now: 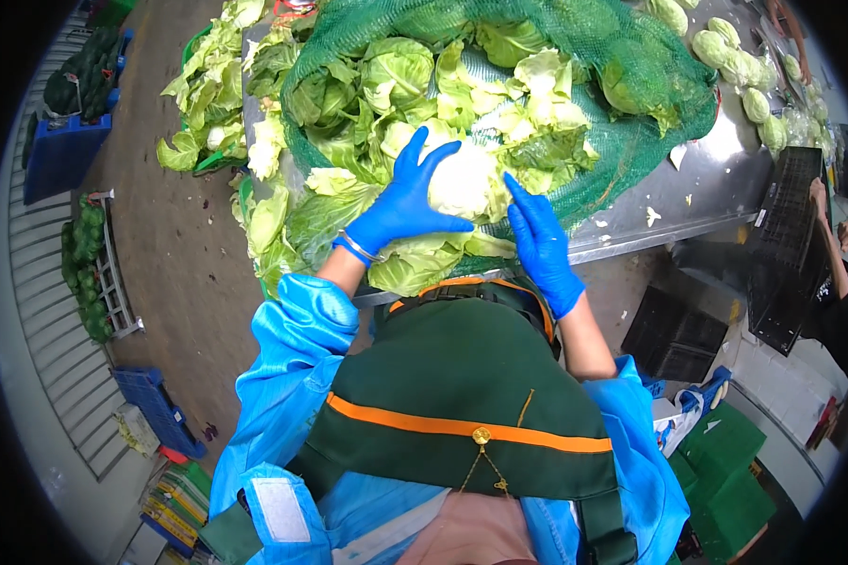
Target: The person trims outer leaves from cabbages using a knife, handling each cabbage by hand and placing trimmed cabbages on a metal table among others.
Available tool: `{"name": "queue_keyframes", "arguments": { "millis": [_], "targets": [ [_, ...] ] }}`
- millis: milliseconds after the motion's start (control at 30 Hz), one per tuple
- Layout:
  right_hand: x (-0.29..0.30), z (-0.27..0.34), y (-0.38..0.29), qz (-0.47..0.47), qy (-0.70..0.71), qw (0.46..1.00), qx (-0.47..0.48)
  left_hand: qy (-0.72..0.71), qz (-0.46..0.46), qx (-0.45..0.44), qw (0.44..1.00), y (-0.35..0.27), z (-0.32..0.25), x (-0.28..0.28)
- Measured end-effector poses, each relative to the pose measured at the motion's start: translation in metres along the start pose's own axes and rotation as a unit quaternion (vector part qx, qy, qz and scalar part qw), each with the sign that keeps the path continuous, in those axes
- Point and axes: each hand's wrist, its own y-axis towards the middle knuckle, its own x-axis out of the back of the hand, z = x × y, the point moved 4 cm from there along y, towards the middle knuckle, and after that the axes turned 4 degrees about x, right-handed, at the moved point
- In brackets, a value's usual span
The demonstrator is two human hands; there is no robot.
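Note:
A pale, trimmed cabbage head (pixel 463 182) lies among loose leaves before me. My left hand (pixel 408 198), in a blue glove, cups its left side, with thumb and fingers spread around it. At its right edge is my right hand (pixel 539 236), also gloved, with the fingers pointing away from me and nothing seen in them. Whether its fingertips touch the cabbage is hard to tell. Around the head, a green mesh bag (pixel 622 169) spreads open with leafy cabbages (pixel 396 70) in it. A large outer leaf (pixel 424 265) rests near the table's front edge.
The metal table (pixel 707 187) carries scraps and, at the far right, trimmed cabbages (pixel 738 67). Leaves heap over a green crate (pixel 208 159) on the left. Another person's arm (pixel 830 236) is beside a black crate (pixel 784 226). Blue pallets (pixel 159 409) stand farther left.

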Motion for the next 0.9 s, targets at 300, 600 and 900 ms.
{"name": "queue_keyframes", "arguments": {
  "millis": [300,600,900],
  "targets": [
    [-0.016,-0.014,0.001,0.035,-0.087,0.995,0.02,-0.068,-0.103,0.031,0.992,0.004,0.011,-0.018],
    [-0.024,-0.048,0.054,0.001,-0.112,0.99,-0.091,-0.078,-0.088,0.039,0.992,0.005,0.015,-0.021],
    [-0.033,-0.09,0.047,0.024,-0.026,0.973,-0.228,-0.103,-0.118,-0.003,0.988,-0.021,0.01,-0.004]
  ]
}}
